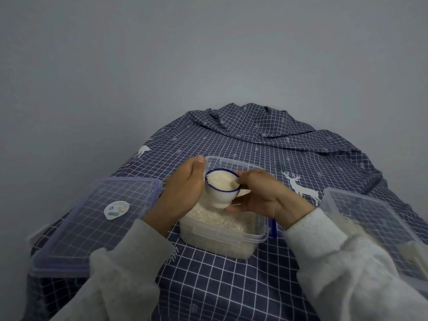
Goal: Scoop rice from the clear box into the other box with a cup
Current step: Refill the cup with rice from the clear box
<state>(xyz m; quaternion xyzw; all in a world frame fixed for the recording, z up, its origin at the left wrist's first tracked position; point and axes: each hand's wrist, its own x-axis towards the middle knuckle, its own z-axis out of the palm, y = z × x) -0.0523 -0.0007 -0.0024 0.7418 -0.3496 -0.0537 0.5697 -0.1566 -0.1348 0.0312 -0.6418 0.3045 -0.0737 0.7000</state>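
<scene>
The white cup with a blue rim (221, 189) is brim-full of rice (222, 183) and sits tilted above the clear box (231, 239), which is well filled. Judged rigid, smooth-walled and moderately heavy when loaded; best held around the wall, kept level, since loose grains spill readily. The right hand (266, 198) clamps it, thumb at the rim, fingers under the base. The left hand (185, 188) lies flat against the cup's left side, fingers together and extended. The other box (370, 218) stands well to the right; a lid (97, 218) lies to the left.
</scene>
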